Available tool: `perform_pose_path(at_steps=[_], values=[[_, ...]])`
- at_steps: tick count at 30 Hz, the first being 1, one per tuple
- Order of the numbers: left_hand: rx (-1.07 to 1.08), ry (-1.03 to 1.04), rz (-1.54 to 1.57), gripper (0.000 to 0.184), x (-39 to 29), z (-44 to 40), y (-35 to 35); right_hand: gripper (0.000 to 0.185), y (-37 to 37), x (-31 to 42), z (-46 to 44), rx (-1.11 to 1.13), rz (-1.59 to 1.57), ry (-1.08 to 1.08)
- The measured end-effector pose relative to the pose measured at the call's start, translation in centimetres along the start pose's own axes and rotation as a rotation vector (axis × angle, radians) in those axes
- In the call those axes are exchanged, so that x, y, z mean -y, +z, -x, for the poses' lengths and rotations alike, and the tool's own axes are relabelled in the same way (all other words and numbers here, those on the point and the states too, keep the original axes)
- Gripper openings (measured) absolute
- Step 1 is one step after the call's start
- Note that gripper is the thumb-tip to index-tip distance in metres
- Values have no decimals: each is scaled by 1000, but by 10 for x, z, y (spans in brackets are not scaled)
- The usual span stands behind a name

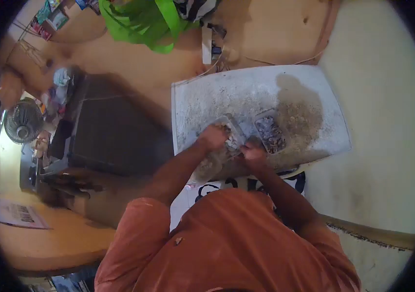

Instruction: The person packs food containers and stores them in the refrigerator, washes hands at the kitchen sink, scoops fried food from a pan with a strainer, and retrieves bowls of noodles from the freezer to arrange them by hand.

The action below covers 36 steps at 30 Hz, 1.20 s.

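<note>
On a worn white tabletop (207, 100) lie two clear plastic containers. My left hand (214, 136) is at the left container (235, 130), its fingers closed over the light pieces inside; what they grip is too small to make out. My right hand (253, 152) pinches the near right corner of that same container. Just right of it stands the second container (270, 132), filled with dark, shiny bits. Below my left hand, near the front edge, is a blurred, clear round container or bag (208, 168).
A bright green bag (141, 24) hangs beyond the table, beside a white power strip (207, 46) with cables. To the left are a large dark cabinet (120, 131) and a fan (23, 121). A pale wall (383, 107) borders the right side.
</note>
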<state>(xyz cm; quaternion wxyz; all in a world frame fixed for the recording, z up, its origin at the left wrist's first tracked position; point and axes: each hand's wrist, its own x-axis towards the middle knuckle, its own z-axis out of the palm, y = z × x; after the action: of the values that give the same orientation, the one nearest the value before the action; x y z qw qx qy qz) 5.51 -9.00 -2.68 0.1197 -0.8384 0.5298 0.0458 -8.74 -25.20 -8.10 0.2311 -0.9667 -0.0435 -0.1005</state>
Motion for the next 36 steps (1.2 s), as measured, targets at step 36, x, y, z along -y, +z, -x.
perform_pose_path(at_steps=[36], values=[[-355,-115,349,19,22,56,8,71,-11,1,-1,89,-92,37]])
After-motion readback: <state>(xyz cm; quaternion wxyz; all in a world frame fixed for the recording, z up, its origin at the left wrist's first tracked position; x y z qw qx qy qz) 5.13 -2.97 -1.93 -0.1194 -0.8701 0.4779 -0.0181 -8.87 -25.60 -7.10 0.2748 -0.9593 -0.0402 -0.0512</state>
